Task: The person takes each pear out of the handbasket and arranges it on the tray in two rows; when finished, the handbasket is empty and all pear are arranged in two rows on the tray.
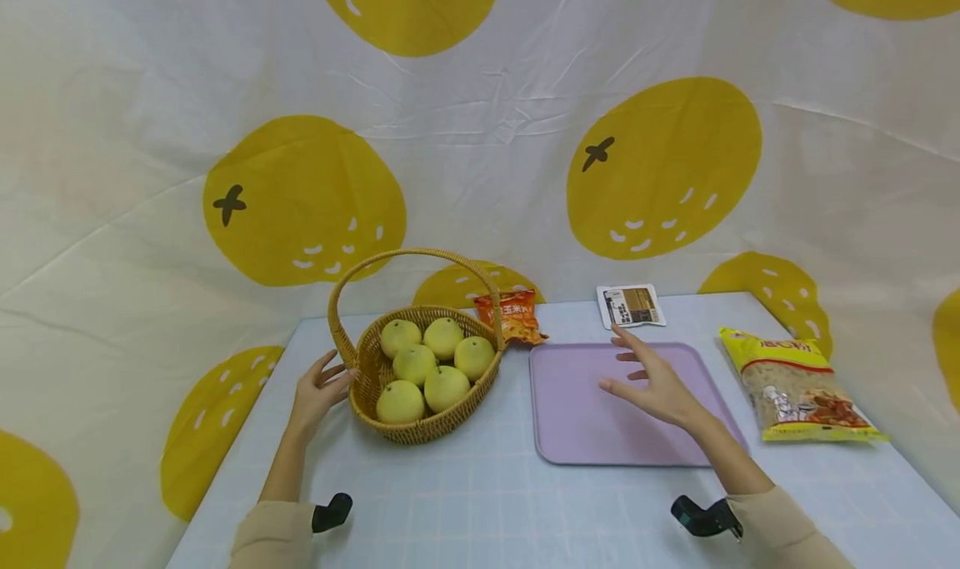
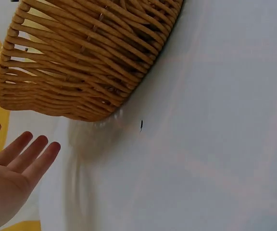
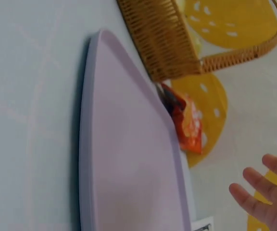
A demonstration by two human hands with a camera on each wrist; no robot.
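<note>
A wicker basket (image 1: pixel 420 431) with a tall arched handle stands on the left of the table and holds several round yellow-green fruits (image 1: pixel 414 364). My left hand (image 1: pixel 317 392) is at the basket's left side, its thumb at the rim; in the left wrist view the other fingers (image 2: pixel 35 166) are extended beside the weave, apart from it. Over the lilac tray (image 1: pixel 573 419) hovers my right hand (image 1: pixel 656 386), fingers spread and holding nothing. The right wrist view shows some of that hand's straight fingers (image 3: pixel 254 199) above the tray's far side.
Behind the basket leans an orange snack packet (image 1: pixel 517 315). A white packet with a brown label (image 1: pixel 632 306) lies at the table's back edge. Right of the tray is a yellow-trimmed clear bag (image 1: pixel 802 390). A fruit-patterned curtain (image 1: pixel 480 177) hangs behind the table.
</note>
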